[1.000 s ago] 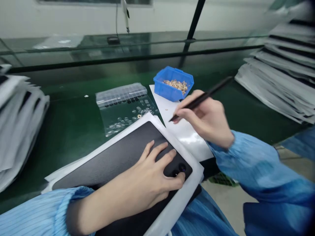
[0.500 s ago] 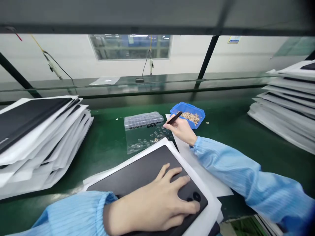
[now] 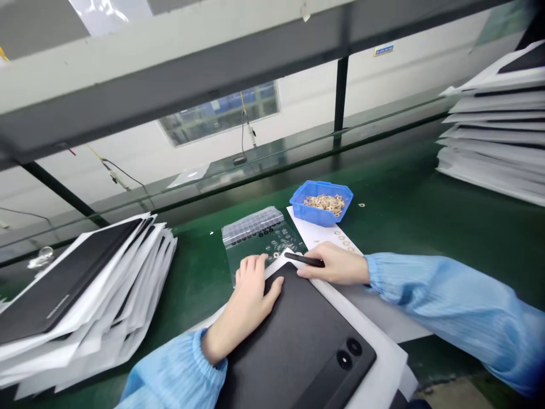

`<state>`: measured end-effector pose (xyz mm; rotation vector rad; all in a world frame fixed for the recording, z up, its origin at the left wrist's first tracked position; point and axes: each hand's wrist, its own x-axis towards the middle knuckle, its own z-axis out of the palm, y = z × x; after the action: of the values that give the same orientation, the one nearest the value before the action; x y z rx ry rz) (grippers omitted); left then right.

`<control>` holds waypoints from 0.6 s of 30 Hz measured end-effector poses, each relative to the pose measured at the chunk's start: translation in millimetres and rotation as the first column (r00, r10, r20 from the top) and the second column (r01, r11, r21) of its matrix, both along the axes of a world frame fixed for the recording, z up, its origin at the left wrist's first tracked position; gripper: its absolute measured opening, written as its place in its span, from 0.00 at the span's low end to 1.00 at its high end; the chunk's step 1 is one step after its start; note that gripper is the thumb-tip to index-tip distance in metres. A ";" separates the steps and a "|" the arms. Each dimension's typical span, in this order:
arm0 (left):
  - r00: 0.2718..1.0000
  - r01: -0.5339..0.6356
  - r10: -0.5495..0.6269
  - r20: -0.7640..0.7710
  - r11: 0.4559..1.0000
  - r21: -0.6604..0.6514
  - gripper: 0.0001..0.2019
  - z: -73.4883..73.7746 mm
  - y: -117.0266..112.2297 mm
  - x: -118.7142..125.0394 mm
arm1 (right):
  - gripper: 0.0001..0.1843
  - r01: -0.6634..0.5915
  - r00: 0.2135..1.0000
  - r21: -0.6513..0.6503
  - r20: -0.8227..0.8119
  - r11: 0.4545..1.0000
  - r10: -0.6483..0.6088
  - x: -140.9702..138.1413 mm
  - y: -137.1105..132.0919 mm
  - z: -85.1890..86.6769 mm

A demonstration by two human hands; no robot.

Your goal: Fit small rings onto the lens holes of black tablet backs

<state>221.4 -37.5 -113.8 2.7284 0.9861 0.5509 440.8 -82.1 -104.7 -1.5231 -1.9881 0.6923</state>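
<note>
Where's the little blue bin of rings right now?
In the head view, the blue plastic bin sits at the far end of a white sheet, just right of the clear zip bag, beyond the right hand.

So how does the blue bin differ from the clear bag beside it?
The blue bin is rigid, opaque plastic with an open top; the clear plastic bag is thin and see-through. The bin holds a heaped pile of pale rings; the bag holds small dark and clear pieces spread flat. The bin sits on a white sheet; the bag lies on the green mat. Both hold small parts.
</note>
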 end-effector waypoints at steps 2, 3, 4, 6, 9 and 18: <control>1.000 -0.012 0.012 -0.004 1.000 -0.006 0.19 4.4 -2.3 0.1 | 0.20 -0.052 0.998 0.026 -0.021 0.998 0.053 -2.0 -2.9 2.8; 1.000 -0.015 0.015 -0.003 1.000 -0.011 0.18 7.5 -3.9 0.4 | 0.20 -0.047 0.998 0.042 -0.045 0.998 0.049 -3.0 -4.5 4.0; 1.000 -0.017 0.017 -0.001 1.000 -0.016 0.16 10.8 -5.6 0.8 | 0.20 -0.024 0.996 0.049 -0.084 0.999 0.028 -4.1 -6.2 4.9; 0.999 -0.035 0.035 0.004 0.999 -0.025 0.15 16.9 -9.4 1.9 | 0.20 0.017 0.977 0.005 -0.211 1.000 -0.016 -7.6 -9.7 5.6; 0.996 -0.089 0.089 -0.001 0.995 -0.034 0.17 23.1 -15.1 4.5 | 0.18 -0.065 0.906 -0.172 -0.422 0.983 -0.014 -16.1 -15.5 4.4; 0.994 -0.097 0.078 -0.076 0.957 -0.275 0.24 68.9 -2.8 -21.5 | 0.24 0.259 0.734 -0.130 -0.617 0.957 -0.283 2.7 -18.0 7.0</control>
<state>199.9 -40.3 -44.9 2.4765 1.1120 0.3106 443.5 -100.0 -97.7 -1.3211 -1.2203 0.9615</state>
